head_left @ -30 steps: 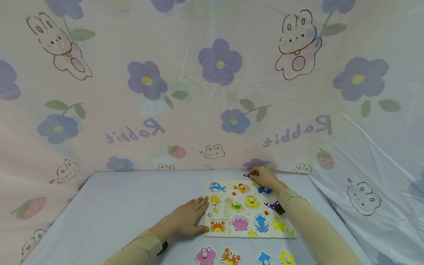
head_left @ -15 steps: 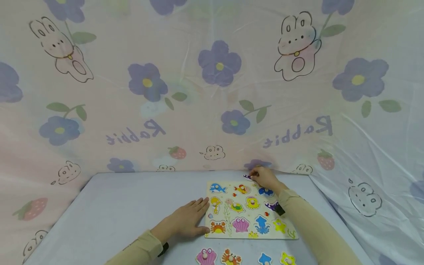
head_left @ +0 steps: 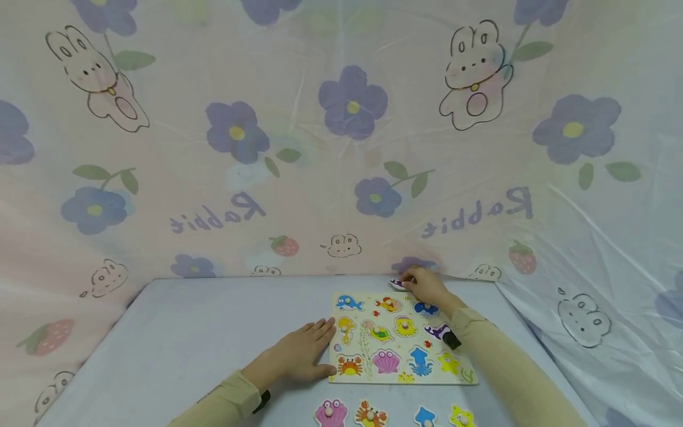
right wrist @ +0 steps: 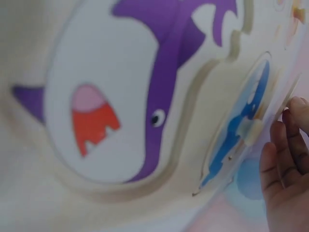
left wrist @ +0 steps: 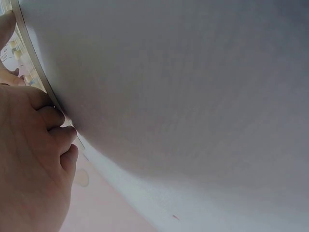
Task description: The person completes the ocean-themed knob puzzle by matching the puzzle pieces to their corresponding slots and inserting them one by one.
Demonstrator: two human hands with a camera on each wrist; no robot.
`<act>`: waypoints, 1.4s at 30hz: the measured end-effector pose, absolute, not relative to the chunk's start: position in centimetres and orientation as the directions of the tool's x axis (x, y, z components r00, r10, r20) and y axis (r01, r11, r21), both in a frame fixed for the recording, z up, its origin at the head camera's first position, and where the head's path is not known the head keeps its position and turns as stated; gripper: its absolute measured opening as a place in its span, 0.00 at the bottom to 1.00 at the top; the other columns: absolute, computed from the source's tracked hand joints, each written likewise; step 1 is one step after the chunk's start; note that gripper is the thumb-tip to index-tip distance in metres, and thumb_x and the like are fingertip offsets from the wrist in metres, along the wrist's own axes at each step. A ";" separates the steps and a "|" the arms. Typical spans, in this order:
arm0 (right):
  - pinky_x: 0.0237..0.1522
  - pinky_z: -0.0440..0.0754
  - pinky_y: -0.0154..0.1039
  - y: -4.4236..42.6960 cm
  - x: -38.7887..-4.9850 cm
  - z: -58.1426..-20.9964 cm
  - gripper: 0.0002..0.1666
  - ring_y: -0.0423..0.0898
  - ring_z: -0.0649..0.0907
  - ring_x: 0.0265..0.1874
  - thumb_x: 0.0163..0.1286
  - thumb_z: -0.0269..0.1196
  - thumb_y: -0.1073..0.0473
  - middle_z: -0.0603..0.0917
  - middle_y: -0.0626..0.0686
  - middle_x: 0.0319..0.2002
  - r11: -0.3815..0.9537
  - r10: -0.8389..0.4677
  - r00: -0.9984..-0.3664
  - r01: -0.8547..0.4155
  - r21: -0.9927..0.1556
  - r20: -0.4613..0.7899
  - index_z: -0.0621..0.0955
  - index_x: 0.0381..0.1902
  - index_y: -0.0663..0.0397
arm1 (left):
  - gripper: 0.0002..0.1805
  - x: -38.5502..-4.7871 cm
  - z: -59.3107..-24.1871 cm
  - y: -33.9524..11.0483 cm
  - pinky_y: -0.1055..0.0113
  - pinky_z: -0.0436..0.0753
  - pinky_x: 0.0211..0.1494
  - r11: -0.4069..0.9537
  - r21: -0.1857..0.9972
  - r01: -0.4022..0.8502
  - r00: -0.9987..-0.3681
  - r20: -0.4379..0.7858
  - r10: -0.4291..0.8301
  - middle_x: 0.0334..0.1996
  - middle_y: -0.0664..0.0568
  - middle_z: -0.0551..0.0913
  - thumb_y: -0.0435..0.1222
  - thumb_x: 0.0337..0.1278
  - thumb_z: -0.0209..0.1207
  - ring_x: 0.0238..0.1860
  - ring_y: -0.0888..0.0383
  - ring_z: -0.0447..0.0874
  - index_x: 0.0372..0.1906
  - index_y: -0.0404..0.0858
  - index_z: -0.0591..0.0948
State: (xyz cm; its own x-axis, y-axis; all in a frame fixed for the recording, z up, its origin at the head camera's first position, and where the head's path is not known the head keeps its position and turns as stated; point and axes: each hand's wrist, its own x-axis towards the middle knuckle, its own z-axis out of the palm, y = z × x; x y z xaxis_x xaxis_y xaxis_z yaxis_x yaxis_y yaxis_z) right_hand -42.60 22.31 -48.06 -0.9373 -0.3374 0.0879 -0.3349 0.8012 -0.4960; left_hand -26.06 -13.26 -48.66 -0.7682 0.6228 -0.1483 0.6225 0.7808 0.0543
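My right hand [head_left: 427, 287] pinches a purple-and-white puzzle piece [head_left: 397, 285] beyond the far edge of the knobbed puzzle board [head_left: 392, 379]. Fingers cover part of that piece; in the right wrist view only its thin edge [right wrist: 288, 98] shows. My left hand [head_left: 301, 354] lies flat with its fingers spread, fingertips and thumb touching the board's left edge. On the right of the board is a purple shark recess [head_left: 439, 332], seen close in the right wrist view. Knobbed sea-animal pieces, such as a turtle [head_left: 380, 331] and an octopus [head_left: 405, 325], sit in the board.
In front of the board lie a pink shell piece [head_left: 331, 413], a crab piece [head_left: 371, 414], a blue squid piece [head_left: 425, 416] and a yellow starfish piece [head_left: 462, 416]. A patterned curtain [head_left: 299, 178] hangs behind the white table [head_left: 213, 332].
The purple-and-white piece has turned slightly in my right hand, now showing more of its pale edge. My left hand has stayed at the board's left edge.
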 end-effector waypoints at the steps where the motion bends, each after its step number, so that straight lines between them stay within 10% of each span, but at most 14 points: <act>1: 0.49 0.85 0.50 22.3 -42.5 -48.0 0.07 0.48 0.82 0.41 0.77 0.64 0.62 0.85 0.51 0.43 0.799 -0.342 -0.935 -0.343 -0.494 0.095 0.87 0.47 0.55 | 0.51 -26.1 -48.7 -13.2 0.55 0.58 0.83 0.780 0.053 0.623 -0.768 -0.146 0.623 0.83 0.46 0.53 0.70 0.70 0.45 0.82 0.48 0.53 0.82 0.37 0.59; 24: 0.35 0.79 0.38 25.1 -36.4 -45.9 0.03 0.41 0.77 0.33 0.72 0.68 0.65 0.83 0.46 0.34 0.756 -0.424 -0.879 -0.477 -0.449 0.220 0.88 0.40 0.55 | 0.50 -25.7 -48.5 -12.8 0.52 0.59 0.82 0.772 0.072 0.631 -0.761 -0.134 0.635 0.83 0.43 0.56 0.68 0.70 0.48 0.82 0.45 0.55 0.81 0.34 0.60; 42: 0.33 0.78 0.34 27.7 -31.0 -47.1 0.03 0.39 0.77 0.32 0.72 0.68 0.63 0.81 0.41 0.35 0.811 -0.376 -0.924 -0.366 -0.456 0.072 0.88 0.40 0.50 | 0.51 -25.8 -48.1 -13.2 0.52 0.60 0.82 0.779 0.081 0.621 -0.765 -0.150 0.626 0.82 0.43 0.56 0.68 0.69 0.50 0.82 0.45 0.55 0.81 0.34 0.61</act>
State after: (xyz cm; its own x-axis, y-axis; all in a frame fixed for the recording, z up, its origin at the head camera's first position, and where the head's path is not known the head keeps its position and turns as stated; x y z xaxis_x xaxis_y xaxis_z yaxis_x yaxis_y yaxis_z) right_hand -31.02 27.66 -47.13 -0.9236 -0.3765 0.0721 -0.3662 0.8112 -0.4560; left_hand -25.83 -13.16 -48.14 -0.7655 0.6257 -0.1504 0.6212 0.7795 0.0812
